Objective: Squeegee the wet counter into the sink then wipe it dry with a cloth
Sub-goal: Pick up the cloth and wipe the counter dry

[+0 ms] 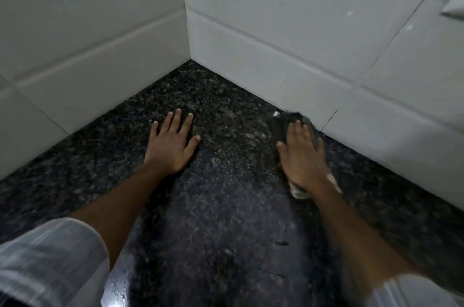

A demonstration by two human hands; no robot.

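Mostly dark, blurred cloth (pixel 279 128).

head view, close, looking down into counter (pixel 226 206) corner.

The light was dim and flat, and the white wall tiles (pixel 276 17) looked grey. A bright glare sat on the wet worktop (pixel 226 206) near the bottom edge. The right hand (pixel 301 153) and its cloth (pixel 283 125) were smeared with motion blur. Tile lines bowed toward the edges.
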